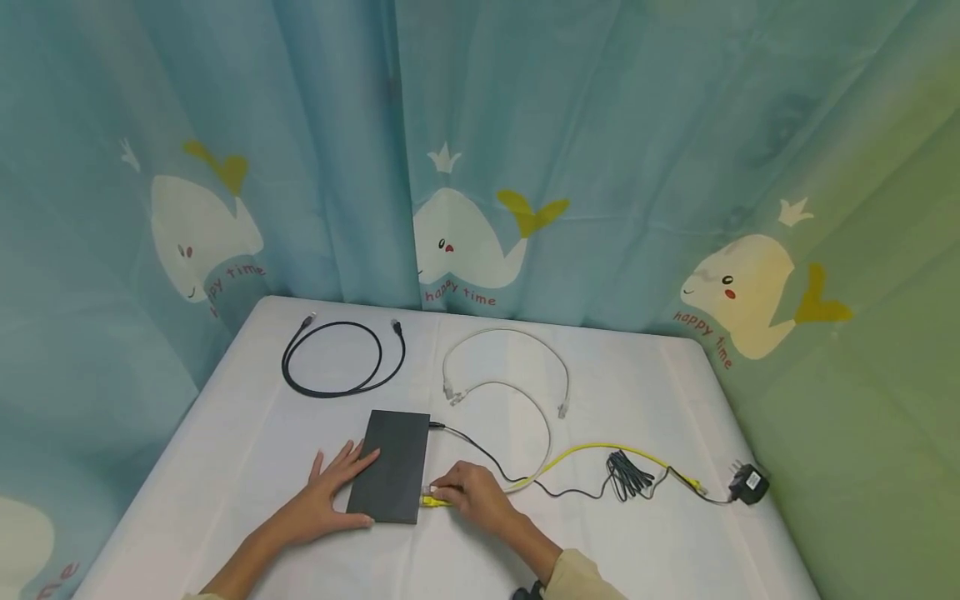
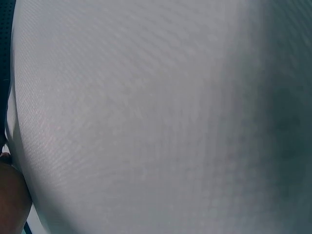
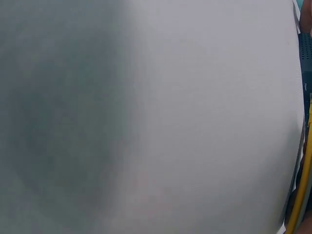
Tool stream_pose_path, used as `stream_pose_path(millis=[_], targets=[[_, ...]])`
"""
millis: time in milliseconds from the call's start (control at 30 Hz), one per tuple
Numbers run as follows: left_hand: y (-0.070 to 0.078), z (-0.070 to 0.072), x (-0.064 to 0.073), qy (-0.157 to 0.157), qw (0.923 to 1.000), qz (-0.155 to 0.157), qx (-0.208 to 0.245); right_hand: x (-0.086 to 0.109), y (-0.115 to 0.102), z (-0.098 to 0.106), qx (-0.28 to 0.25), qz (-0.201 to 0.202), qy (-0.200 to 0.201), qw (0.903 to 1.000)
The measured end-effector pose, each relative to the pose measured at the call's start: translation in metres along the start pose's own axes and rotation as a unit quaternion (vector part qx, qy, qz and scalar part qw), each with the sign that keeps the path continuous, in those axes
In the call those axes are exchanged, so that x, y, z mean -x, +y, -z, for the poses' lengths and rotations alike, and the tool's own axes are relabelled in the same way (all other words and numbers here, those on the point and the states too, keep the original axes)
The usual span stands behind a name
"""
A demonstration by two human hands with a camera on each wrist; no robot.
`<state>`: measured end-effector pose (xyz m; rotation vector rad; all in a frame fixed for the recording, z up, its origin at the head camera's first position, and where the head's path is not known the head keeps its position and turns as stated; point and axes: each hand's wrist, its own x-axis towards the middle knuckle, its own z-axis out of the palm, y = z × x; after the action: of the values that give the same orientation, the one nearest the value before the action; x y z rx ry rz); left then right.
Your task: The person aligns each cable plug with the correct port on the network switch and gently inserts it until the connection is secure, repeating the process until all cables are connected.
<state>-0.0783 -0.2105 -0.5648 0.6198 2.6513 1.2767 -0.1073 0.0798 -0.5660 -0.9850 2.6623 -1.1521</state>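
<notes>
A flat dark grey network switch lies on the white table. My left hand rests along its left side, fingers spread and fairly straight over the edge, thumb at the near left corner. At the switch's right side, my right hand pinches the plug end of a white Ethernet cable right at the ports. Just nearer to me, a yellow Ethernet cable has its plug at the same side and runs under the right hand. In the right wrist view, the yellow cable shows beside the switch's edge.
A black power cord runs from the switch's far right corner through a tied bundle to a power adapter. Farther back lie a coiled black Ethernet cable and another white cable. Curtains surround the table.
</notes>
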Motion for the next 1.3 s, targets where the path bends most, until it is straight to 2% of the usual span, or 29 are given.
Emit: stream_pose_path(millis=[167,300,500,600,700,800,967,1133,1300], targets=[[0.0,0.0,0.0,0.002,1.0,0.003,0.004,-0.002,-0.001,-0.001,-0.025,-0.003,0.011,0.9996],[-0.001,0.0,0.0,-0.002,1.0,0.005,-0.004,-0.004,-0.002,-0.002,-0.029,-0.007,0.004,0.9995],[-0.003,0.005,-0.001,-0.037,0.9993,0.005,0.001,-0.009,-0.003,0.0,-0.029,-0.016,-0.02,0.9992],[-0.003,0.007,-0.001,-0.046,0.9989,-0.004,0.002,-0.013,-0.003,0.002,-0.027,-0.042,-0.034,0.9982],[-0.005,0.005,-0.001,-0.035,0.9994,-0.006,-0.004,-0.017,-0.005,0.004,-0.037,-0.081,-0.044,0.9951],[-0.007,-0.001,-0.002,-0.01,0.9998,-0.012,-0.013,-0.019,-0.007,0.009,-0.053,-0.115,-0.052,0.9906],[-0.008,-0.005,-0.002,0.015,0.9995,-0.02,-0.02,-0.023,-0.011,0.009,-0.078,-0.146,-0.05,0.9849],[-0.007,-0.008,0.005,0.031,0.9995,-0.004,-0.01,-0.023,-0.018,-0.002,-0.118,-0.155,-0.041,0.98],[-0.006,-0.009,0.0,0.05,0.9987,-0.012,-0.008,-0.024,-0.018,-0.001,-0.11,-0.163,-0.038,0.9797]])
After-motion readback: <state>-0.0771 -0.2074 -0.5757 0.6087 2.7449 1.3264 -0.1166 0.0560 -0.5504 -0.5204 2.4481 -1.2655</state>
